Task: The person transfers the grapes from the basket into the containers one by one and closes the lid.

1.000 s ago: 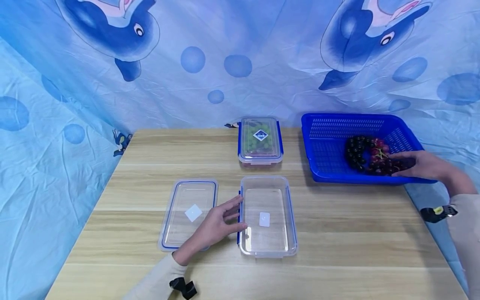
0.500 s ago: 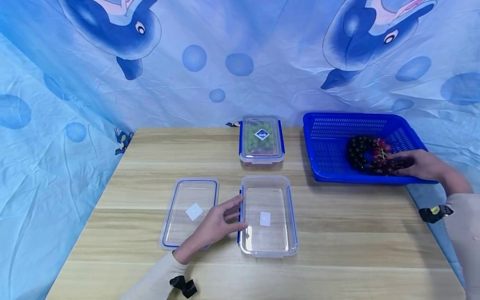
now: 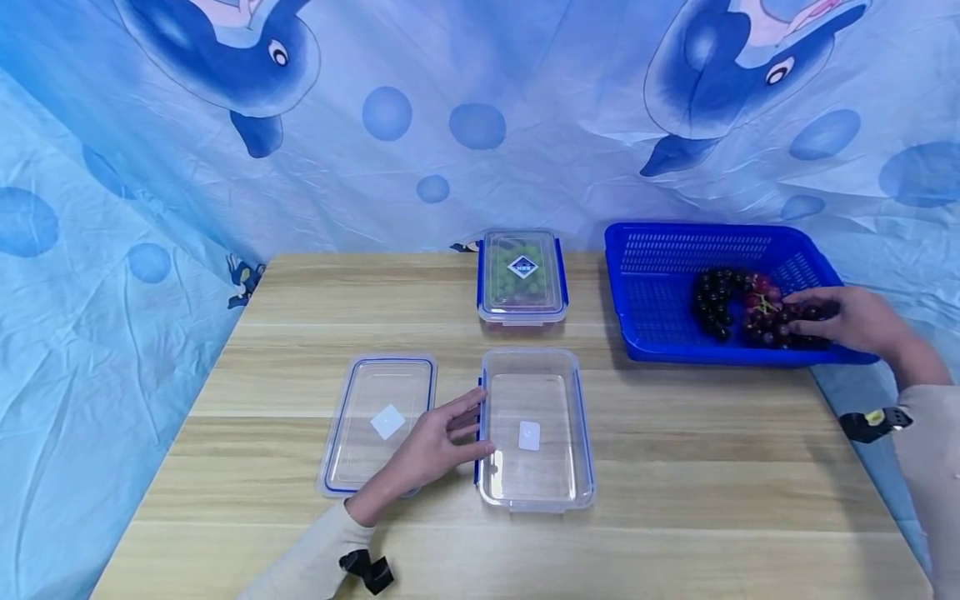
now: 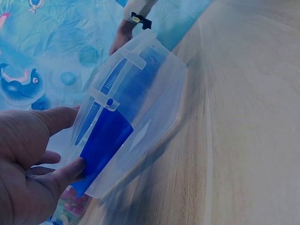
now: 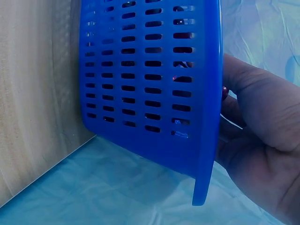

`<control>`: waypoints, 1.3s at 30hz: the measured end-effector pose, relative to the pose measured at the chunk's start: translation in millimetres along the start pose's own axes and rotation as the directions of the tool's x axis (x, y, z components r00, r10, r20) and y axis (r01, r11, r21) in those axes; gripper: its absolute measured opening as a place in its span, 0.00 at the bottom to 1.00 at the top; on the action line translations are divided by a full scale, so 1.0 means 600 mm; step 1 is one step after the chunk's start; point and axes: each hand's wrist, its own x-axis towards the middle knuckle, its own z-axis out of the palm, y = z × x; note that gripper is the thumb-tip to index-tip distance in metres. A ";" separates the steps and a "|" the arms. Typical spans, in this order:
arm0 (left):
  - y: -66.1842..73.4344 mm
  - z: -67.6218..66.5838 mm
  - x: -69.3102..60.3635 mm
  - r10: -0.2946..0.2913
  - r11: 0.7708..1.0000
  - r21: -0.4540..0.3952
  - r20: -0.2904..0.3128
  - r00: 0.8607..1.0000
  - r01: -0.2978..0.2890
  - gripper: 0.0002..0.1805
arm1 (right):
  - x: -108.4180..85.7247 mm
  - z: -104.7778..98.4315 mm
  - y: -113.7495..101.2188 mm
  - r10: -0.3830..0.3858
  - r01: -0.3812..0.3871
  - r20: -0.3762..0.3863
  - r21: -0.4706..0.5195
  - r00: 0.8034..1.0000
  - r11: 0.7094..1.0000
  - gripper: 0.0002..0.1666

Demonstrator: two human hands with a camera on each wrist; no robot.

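Observation:
My left hand rests its outstretched fingertips and thumb against the left side of an uncovered clear plastic food container, by its blue latch flap. Over at the right, my right hand reaches across the rim of a blue plastic basket. Its thumb and fingers hold a bunch of dark red grapes on both sides. Redder grapes and a bunch of black grapes lie beside it in the basket. In the right wrist view the basket wall hides most of the fruit.
Flat on the table, left of the container, lies its clear lid with a blue seal. A closed container of green grapes stands behind. Blue cloth hangs along the table's back edge. The basket juts past the right edge.
My right hand has shifted slightly up and away from the near rim, bringing the dark red grapes between thumb and fingers into clearer view. My left hand stays at the container.

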 end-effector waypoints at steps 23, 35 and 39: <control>-0.004 -0.001 0.001 -0.003 1.000 -0.019 0.003 1.000 0.003 0.44 | 0.003 -0.054 -0.084 0.151 -0.106 -0.243 0.188 0.958 0.976 0.31; -0.002 0.000 0.001 -0.005 1.000 -0.014 -0.003 1.000 0.005 0.45 | 0.000 -0.095 -0.219 0.061 0.028 -0.288 0.296 0.956 0.955 0.27; -0.001 0.000 0.001 -0.006 1.000 -0.019 -0.001 1.000 0.006 0.45 | -0.007 -0.096 -0.276 -0.010 0.111 -0.271 0.360 0.962 0.927 0.23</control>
